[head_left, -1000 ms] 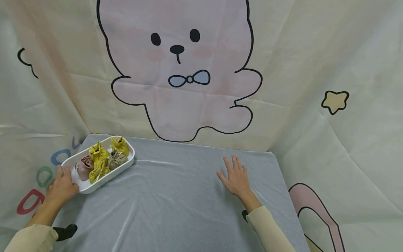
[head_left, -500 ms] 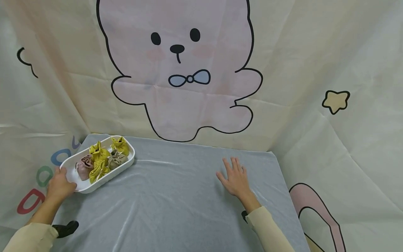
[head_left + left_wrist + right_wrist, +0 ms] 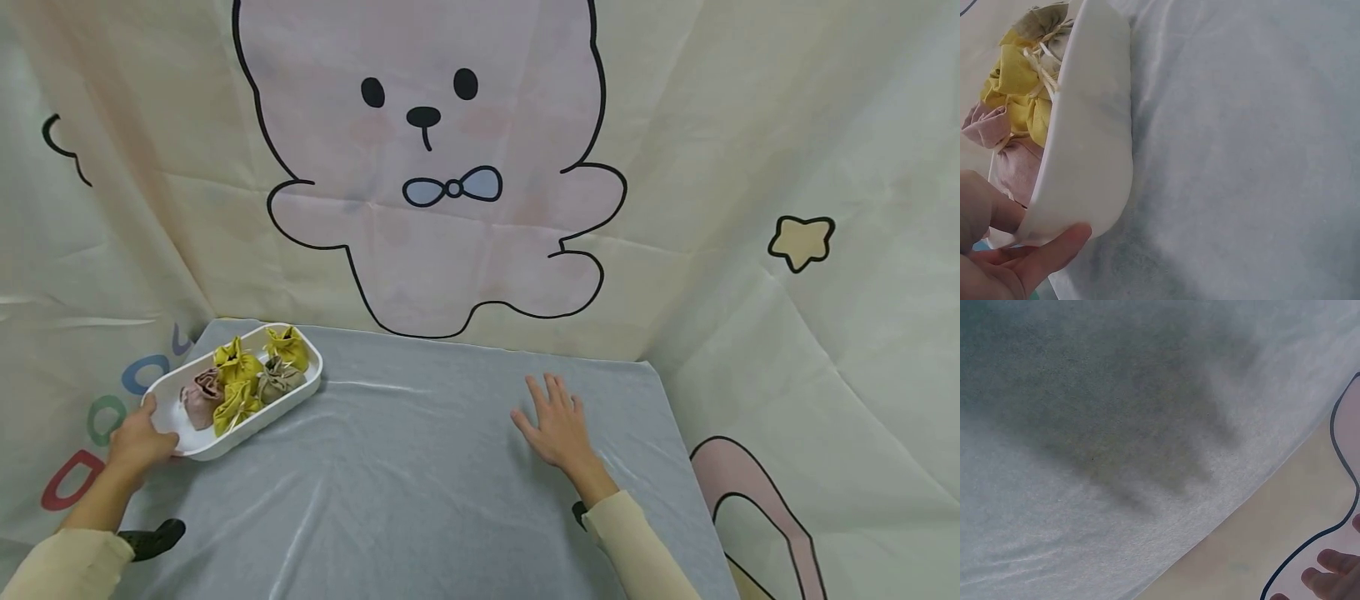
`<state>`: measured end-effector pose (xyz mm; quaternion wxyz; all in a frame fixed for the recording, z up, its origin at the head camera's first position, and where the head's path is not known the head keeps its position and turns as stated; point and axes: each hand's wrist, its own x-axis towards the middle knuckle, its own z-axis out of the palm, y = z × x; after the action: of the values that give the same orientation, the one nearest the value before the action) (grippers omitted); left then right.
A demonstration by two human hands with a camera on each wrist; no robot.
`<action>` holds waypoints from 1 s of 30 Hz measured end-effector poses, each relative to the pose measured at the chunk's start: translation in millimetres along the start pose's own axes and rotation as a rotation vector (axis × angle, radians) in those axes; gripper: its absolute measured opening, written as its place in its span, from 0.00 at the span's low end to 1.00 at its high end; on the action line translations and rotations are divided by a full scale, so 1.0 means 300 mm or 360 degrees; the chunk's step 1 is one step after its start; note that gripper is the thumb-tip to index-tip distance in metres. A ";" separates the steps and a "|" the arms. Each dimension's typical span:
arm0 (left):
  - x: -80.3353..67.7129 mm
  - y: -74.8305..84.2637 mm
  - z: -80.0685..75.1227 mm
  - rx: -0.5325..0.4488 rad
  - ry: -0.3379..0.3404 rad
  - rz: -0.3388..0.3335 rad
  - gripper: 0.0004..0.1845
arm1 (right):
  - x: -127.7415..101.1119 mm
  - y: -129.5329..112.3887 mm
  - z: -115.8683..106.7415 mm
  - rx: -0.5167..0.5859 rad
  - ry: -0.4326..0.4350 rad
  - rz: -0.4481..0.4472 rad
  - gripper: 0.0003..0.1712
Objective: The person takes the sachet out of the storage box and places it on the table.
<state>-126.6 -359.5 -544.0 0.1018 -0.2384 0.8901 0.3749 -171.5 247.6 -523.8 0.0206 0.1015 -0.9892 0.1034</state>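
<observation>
A white tray [image 3: 255, 423] with rounded corners sits at the far left of the table, holding several small drawstring pouches. Three are yellow [image 3: 238, 402], one is dusty pink [image 3: 201, 400] and one is grey-green [image 3: 280, 379]. My left hand [image 3: 140, 442] grips the tray's near-left end. In the left wrist view, the thumb [image 3: 1063, 250] lies on the outer wall and a finger [image 3: 1004, 209] reaches over the rim. My right hand [image 3: 558, 427] is spread, palm down, over the right part of the table, holding nothing; a shadow lies under it.
A grey-blue velvety cloth [image 3: 390, 483] covers the table. Light fabric walls stand close behind and at both sides, printed with a pink bear [image 3: 450, 275], a star [image 3: 801, 242] and coloured shapes beside the tray.
The left fingers have slipped back from over the tray's end to a grip on its rim. My right hand has shifted slightly left. The tray and pouches look unmoved.
</observation>
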 end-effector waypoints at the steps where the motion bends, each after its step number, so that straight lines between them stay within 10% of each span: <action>1: 0.001 0.000 0.000 -0.0031 -0.0001 -0.0013 0.52 | 0.001 -0.001 0.001 -0.0003 0.0002 -0.0001 0.40; 30: -0.040 0.074 0.063 -0.0488 -0.0023 -0.0035 0.50 | 0.041 -0.192 -0.013 0.0145 0.0037 -0.0226 0.40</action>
<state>-127.2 -328.3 -539.1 0.0746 -0.2581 0.8190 0.5070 -171.5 190.9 -507.5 0.0348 0.1710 -0.9735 0.1477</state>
